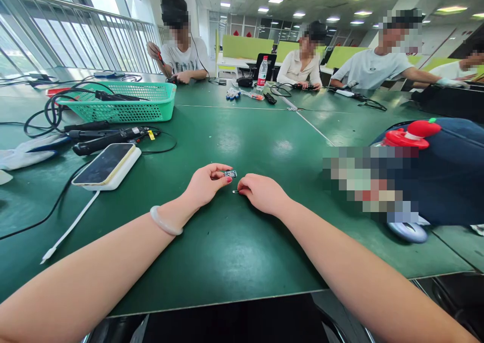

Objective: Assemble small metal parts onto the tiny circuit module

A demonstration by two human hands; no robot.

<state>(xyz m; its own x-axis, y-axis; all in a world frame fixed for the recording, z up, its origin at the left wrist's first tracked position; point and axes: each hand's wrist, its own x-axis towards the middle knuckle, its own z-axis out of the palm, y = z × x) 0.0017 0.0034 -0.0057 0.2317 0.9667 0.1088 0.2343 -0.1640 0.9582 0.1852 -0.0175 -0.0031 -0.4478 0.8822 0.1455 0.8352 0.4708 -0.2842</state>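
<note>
While both hands meet over the middle of the green table (223, 262), one small circuit board (231, 174) sits at the left hand's fingertips, long axis running roughly left to right, free end pointing right. Left hand (204, 186): thumb and fingers closed on the board's left end; forearm slants in from lower left, one pale bracelet (165, 222) at the wrist. Right hand (264, 194): fingers curled, thumb and forefinger pinched on one tiny part (235, 192), pale end pointing left, just below the board and apart from it. Whether either hand touches the tabletop, cannot tell.

Farther left: one phone (108, 164) on one white block (130, 165), one white cable (71, 227) near it, one green basket (134, 110) behind. Right: one red-topped item (408, 135), one dark blue bag (449, 182). Across: one bottle (261, 74), four seated people.
</note>
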